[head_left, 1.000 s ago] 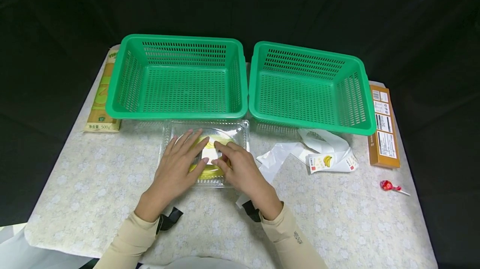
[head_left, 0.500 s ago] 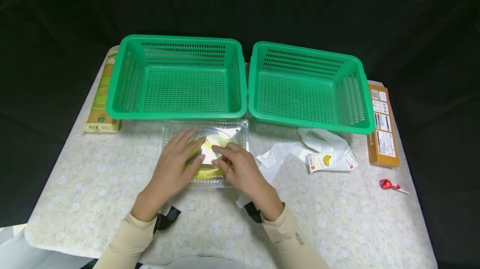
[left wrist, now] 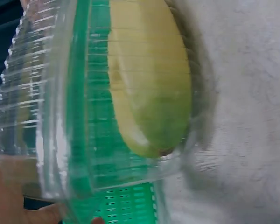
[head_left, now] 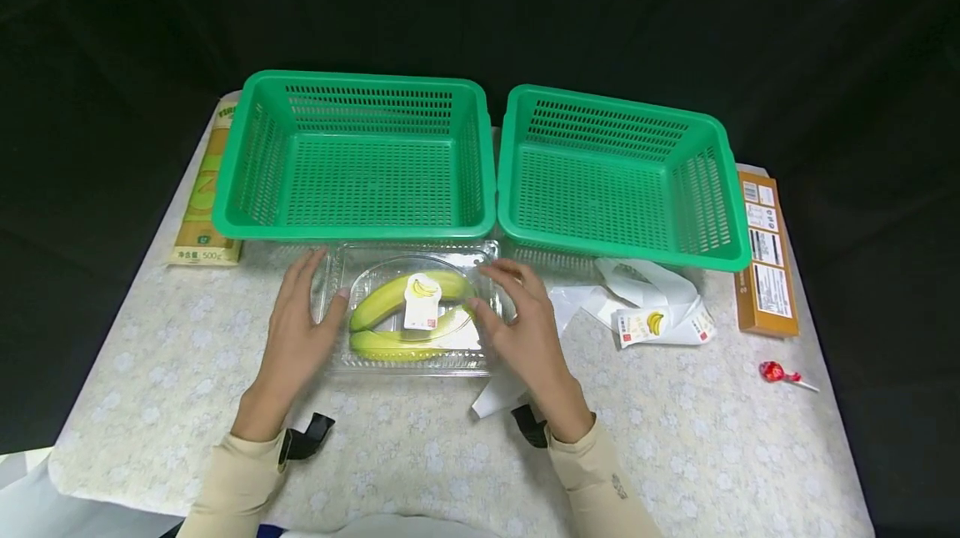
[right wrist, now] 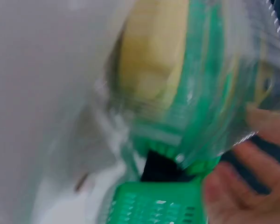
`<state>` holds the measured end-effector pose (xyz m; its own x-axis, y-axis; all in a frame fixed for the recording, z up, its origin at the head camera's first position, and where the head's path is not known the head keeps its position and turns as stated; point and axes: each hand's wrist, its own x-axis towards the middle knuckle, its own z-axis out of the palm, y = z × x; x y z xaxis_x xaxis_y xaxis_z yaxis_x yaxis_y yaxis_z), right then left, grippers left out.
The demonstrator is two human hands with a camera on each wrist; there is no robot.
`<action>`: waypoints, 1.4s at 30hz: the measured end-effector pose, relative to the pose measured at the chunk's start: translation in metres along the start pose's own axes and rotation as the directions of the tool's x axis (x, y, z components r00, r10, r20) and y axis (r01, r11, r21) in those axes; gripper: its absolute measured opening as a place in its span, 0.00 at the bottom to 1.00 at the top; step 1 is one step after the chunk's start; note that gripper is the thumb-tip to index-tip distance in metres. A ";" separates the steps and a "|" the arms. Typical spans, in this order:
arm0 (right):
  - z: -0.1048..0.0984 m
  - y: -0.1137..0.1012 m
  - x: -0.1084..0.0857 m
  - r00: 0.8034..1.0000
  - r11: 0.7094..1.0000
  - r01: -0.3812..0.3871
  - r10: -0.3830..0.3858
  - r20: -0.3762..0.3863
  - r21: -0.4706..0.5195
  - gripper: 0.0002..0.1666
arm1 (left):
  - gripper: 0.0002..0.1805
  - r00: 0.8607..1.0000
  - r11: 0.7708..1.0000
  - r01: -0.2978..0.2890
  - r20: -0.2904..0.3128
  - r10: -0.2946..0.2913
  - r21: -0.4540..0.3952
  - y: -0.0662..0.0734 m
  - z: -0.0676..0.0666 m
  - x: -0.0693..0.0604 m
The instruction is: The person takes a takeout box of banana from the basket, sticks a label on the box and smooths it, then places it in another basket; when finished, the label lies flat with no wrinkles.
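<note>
In the head view a clear plastic clamshell box point(head_left: 416, 250) lies closed on the table with bananas point(head_left: 382, 301) inside. A white sticker with a banana picture point(head_left: 422, 313) is on its lid. My left hand point(head_left: 294, 336) is at the box's left side, fingers extended and thumb near the rim. My right hand point(head_left: 527, 329) is at the right side, its fingertips over or against the edge; whether they touch is unclear. Both wrist views show the box's ribbed wall with a banana point(left wrist: 151, 88) behind it; the right wrist view is blurred.
Two green plastic baskets point(head_left: 352, 229) stand side by side behind the box. A yellow-green 500g packet point(head_left: 202, 204) lies at left. At right are a crumpled white strip with banana pictures point(head_left: 663, 323), an orange-brown box point(head_left: 768, 271) and a red lollipop point(head_left: 772, 370).
Both hands have left the sticker at the middle of the lid and moved apart, left hand leftward and right hand rightward, to the box's sides. The bananas and sticker are now uncovered.
</note>
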<state>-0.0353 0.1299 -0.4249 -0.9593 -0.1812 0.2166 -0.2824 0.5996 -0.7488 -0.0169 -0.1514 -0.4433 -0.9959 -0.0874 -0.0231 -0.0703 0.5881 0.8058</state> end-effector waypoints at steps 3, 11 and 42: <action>-0.003 0.008 0.000 0.985 0.986 -0.168 0.168 0.043 0.005 0.34 | 0.36 0.992 0.997 0.081 0.097 -0.080 -0.008 -0.002 0.000 0.001; 0.001 0.017 -0.003 0.929 0.925 -0.358 0.339 0.151 0.129 0.36 | 0.37 0.972 0.987 0.158 0.178 -0.151 -0.024 -0.004 0.001 0.001; -0.013 0.005 -0.015 0.937 0.927 -0.348 0.337 0.092 0.142 0.31 | 0.29 0.997 0.992 0.066 -0.025 -0.069 -0.109 0.000 0.000 -0.010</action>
<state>-0.0226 0.1459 -0.4234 -0.9935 -0.0392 -0.1071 0.0725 0.5084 -0.8581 -0.0066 -0.1504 -0.4433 -0.9869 -0.1477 -0.0643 -0.1295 0.4902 0.8619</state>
